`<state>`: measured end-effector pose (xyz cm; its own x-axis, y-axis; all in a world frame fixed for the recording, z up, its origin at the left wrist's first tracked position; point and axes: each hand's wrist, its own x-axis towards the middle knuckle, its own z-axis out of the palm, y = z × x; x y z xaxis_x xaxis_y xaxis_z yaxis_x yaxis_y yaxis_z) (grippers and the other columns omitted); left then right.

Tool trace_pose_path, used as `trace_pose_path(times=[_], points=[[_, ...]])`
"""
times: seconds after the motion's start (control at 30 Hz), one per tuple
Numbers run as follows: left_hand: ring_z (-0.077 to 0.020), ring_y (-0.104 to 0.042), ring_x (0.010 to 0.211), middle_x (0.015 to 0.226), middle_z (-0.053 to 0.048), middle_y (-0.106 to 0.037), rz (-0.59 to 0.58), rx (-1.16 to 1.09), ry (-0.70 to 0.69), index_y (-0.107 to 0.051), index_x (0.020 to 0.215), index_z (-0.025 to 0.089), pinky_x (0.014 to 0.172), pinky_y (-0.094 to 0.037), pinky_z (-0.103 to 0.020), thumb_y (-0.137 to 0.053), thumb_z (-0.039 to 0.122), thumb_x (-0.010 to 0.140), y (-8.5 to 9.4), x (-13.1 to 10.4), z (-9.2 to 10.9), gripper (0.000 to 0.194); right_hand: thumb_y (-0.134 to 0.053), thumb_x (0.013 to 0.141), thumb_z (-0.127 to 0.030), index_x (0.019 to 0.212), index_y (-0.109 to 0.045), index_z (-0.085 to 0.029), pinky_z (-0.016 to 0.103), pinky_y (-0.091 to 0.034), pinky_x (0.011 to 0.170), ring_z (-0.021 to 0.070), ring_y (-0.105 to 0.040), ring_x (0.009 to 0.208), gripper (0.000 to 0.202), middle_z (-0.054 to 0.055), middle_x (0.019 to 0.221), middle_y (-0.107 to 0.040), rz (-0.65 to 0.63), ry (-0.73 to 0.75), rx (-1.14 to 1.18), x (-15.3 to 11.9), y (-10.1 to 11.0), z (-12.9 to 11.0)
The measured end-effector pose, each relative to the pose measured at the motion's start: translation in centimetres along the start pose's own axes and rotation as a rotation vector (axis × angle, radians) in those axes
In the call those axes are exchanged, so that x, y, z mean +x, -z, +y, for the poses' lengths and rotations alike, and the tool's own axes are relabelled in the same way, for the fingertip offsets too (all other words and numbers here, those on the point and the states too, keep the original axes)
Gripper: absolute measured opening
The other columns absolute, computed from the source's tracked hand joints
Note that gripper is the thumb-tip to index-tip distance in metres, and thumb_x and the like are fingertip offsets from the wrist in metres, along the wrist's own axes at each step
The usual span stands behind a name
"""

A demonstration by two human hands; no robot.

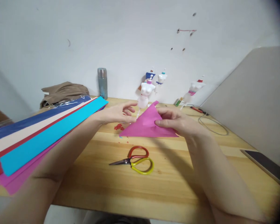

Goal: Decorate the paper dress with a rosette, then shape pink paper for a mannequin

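Note:
My right hand (171,119) pinches a folded triangle of magenta crepe paper (148,124) between thumb and fingers, above the wooden table. Just left of it, my left hand (121,112) has its fingers apart and holds nothing, close to the paper's left slope. Behind the paper stands a small white mannequin (147,90) with a pink collar, its stand partly hidden by the paper. On the table nearer to me lie scissors (130,161) with one red and one yellow handle, blades pointing left.
Long strips of coloured paper (49,137) lie at left, under my forearm. Behind them are a brown cloth (65,91) and a thermos (102,84). More small mannequins (196,87) stand by the wall. Red bits (119,127), a cable (212,130) and a phone (266,165) are also there.

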<state>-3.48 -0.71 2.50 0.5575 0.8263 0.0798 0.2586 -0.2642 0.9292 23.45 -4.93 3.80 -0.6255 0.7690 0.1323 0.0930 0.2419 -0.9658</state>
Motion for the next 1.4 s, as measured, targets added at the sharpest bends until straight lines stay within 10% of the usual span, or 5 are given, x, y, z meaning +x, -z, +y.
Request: trace_pose_path(times=[0.33,0.6,0.73,1.07,1.4], points=[[-0.0293,-0.075,0.108,0.115,-0.014,-0.080,-0.390,-0.554,0.082,-0.077,0.120,0.016,0.096,-0.059,-0.040,-0.099,0.050,0.062,-3.3,0.2,-1.0,0.071,-0.092,0.075,-0.034,0.099,-0.081,-0.021,0.028,-0.064,0.074,0.0166,-0.076,0.069,0.029,0.003,0.083,-0.081,-0.030,-0.134,0.326,0.7,-0.6,1.0],[-0.0264,-0.078,0.096,0.097,-0.010,-0.082,0.182,-0.751,-0.071,-0.079,0.097,0.014,0.098,-0.061,-0.040,-0.102,0.032,0.060,-0.7,0.6,-0.9,0.047,-0.085,0.066,-0.074,0.102,-0.079,-0.025,0.033,-0.061,0.061,0.0204,-0.073,0.072,0.061,0.005,0.090,-0.079,0.235,-0.062,0.433,1.2,1.0,1.5],[-0.0277,-0.077,0.103,0.098,-0.009,-0.082,0.378,-0.751,-0.158,-0.077,0.096,0.015,0.101,-0.060,-0.040,-0.102,0.031,0.060,0.7,0.9,-0.9,0.047,-0.095,0.062,-0.052,0.100,-0.076,-0.027,0.035,-0.064,0.074,0.0183,-0.072,0.074,0.049,0.000,0.083,-0.075,0.300,-0.043,0.420,1.9,0.8,2.0],[-0.0323,-0.079,0.099,0.095,-0.013,-0.083,0.329,-0.672,-0.147,-0.078,0.096,0.013,0.100,-0.061,-0.047,-0.101,0.032,0.058,2.6,0.2,-1.2,0.048,-0.090,0.059,-0.028,0.074,-0.072,-0.022,0.031,-0.055,0.062,0.0137,-0.060,0.062,0.024,0.000,0.071,-0.070,0.644,0.067,0.256,2.4,1.0,2.5],[-0.0178,-0.074,0.075,0.085,-0.008,-0.081,0.384,-0.566,-0.132,-0.080,0.086,0.013,0.081,-0.061,-0.031,-0.100,0.030,0.056,3.5,0.2,-1.7,0.040,-0.084,0.067,-0.034,0.073,-0.061,-0.027,0.036,-0.054,0.059,0.0158,-0.052,0.058,0.025,-0.002,0.064,-0.056,0.708,0.100,0.097,2.2,1.9,2.7]])
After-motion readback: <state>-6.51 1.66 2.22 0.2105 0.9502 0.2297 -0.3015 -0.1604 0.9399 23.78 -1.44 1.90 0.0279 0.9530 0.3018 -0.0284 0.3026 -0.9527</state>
